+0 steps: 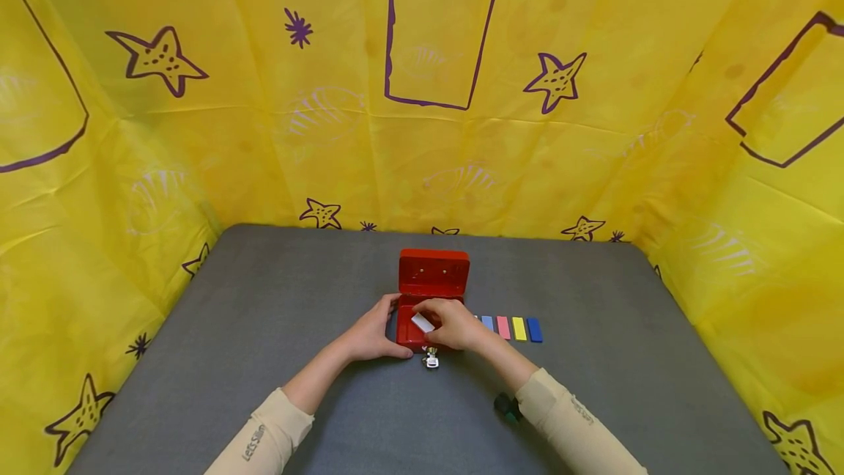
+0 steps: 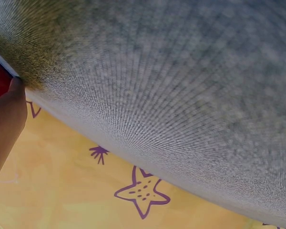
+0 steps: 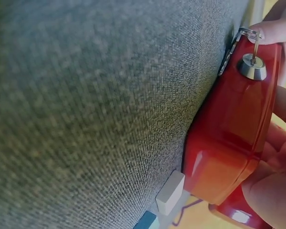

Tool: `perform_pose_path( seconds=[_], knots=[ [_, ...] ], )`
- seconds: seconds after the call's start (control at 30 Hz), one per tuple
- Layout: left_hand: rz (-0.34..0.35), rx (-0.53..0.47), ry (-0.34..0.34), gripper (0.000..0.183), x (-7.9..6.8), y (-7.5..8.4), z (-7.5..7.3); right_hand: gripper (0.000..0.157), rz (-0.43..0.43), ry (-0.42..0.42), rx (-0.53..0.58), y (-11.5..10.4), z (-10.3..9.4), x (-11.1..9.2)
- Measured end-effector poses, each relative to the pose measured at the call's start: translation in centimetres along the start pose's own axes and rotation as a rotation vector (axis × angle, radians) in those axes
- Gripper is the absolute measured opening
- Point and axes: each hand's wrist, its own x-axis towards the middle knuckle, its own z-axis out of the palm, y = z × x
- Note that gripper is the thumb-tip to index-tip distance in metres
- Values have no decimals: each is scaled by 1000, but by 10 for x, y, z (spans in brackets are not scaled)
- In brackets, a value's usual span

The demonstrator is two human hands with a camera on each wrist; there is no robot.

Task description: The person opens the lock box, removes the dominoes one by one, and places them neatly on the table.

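A small red cash box (image 1: 431,275) stands with its lid raised, and a key (image 3: 255,47) sits in the lock on its front. My left hand (image 1: 371,332) holds the box by its left side, thumb at the front corner and fingers toward the back. Over the box's opening, my right hand (image 1: 451,322) pinches a white block (image 1: 422,322) between thumb and fingers, tilted. In the right wrist view that hand covers part of the opening, and the held block is hidden there.
Right of the box runs a row of small blocks: a partly covered white one (image 3: 170,193), light blue (image 1: 487,322), pink (image 1: 503,327), yellow (image 1: 519,328) and dark blue (image 1: 534,330). A dark object (image 1: 506,407) lies by the right sleeve. Yellow cloth (image 1: 264,167) surrounds the grey table (image 1: 297,262).
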Motion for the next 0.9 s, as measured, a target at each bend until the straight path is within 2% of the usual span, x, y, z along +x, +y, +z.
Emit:
perform_pose_path(
  seconds=[0.3,0.9],
  knots=[
    [5,0,-1,98,0,-1,-1,41,-4,-29,6,2,2,3],
    [-9,-9,-4,99,0,-1,0,37,-49,-12,-28,4,4,4]
  ],
)
